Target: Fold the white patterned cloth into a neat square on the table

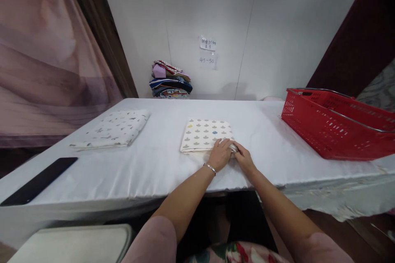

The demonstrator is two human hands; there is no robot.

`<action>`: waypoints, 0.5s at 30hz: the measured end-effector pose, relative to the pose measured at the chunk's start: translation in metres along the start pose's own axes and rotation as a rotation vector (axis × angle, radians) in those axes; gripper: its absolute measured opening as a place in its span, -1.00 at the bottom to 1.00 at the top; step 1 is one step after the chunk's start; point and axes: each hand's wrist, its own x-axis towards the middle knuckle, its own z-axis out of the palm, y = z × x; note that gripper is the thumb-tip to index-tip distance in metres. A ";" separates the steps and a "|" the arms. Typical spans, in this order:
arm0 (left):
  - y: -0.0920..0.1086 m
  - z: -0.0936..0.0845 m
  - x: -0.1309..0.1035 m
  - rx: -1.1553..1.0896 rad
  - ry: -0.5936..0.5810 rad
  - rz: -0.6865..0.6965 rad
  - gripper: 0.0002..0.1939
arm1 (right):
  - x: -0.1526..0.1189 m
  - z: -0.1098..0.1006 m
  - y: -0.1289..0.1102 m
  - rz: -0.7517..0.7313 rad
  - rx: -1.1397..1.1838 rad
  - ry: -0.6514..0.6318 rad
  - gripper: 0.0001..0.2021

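The folded cloth (203,133) is off-white, printed with rows of small grey motifs. One motif is yellow, near the far corner on the side away from the red basket (327,127); another is blue, closer to the basket's side. The cloth is folded into a compact, roughly square pad and lies flat on the white surface (160,168), left of the basket and well apart from it. Stacked layers show along its near edge. Its near corner on the basket's side is partly hidden under the fingers (226,143), so the fold there cannot be fully seen.
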 end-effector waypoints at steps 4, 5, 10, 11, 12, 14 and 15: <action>-0.001 0.000 0.000 -0.007 -0.010 -0.023 -0.79 | -0.003 0.002 0.002 -0.099 -0.148 -0.048 -0.48; -0.001 0.000 0.000 -0.004 -0.008 -0.027 -0.79 | -0.003 0.003 0.002 -0.117 -0.175 -0.044 -0.48; 0.001 -0.001 -0.001 0.018 -0.005 -0.033 -0.79 | -0.003 0.006 0.003 -0.176 -0.270 -0.065 -0.48; 0.002 -0.001 -0.001 0.026 -0.007 -0.035 -0.79 | -0.003 0.006 0.003 -0.182 -0.288 -0.073 -0.48; 0.002 -0.002 -0.002 0.036 -0.007 -0.040 -0.78 | -0.004 0.006 0.003 -0.186 -0.305 -0.078 -0.47; 0.001 -0.003 -0.004 0.063 -0.004 -0.056 -0.77 | -0.004 0.005 0.005 -0.189 -0.335 -0.070 -0.48; 0.000 -0.004 -0.005 0.078 -0.004 -0.063 -0.77 | -0.005 0.005 0.006 -0.189 -0.348 -0.060 -0.48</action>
